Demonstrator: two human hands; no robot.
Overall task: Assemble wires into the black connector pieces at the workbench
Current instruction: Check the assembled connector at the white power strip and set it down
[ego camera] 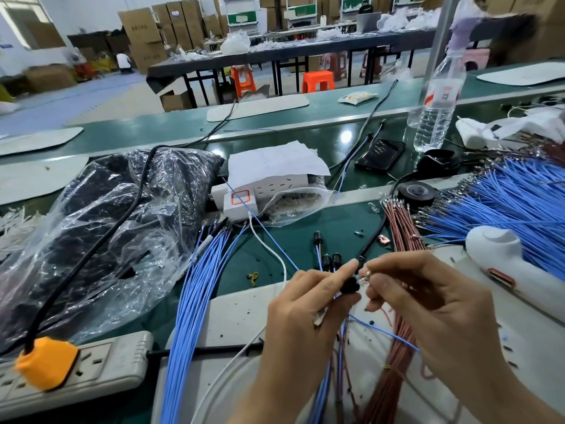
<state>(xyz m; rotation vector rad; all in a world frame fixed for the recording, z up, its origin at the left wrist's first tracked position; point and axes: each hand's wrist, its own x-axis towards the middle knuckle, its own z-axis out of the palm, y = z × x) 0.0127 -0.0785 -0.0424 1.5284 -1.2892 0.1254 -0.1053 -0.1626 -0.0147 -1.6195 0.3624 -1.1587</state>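
Head view: green workbench [318, 231]; cardboard boxes [141, 29] behind.

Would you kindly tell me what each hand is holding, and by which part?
The left hand pinches the black connector piece by its body; the right hand pinches a wire near its metal terminal end.

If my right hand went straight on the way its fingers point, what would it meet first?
The right hand points left, pinching a wire terminal. First in that line is most likely the black connector gripped by the left hand, very close, though depth between them is unclear.
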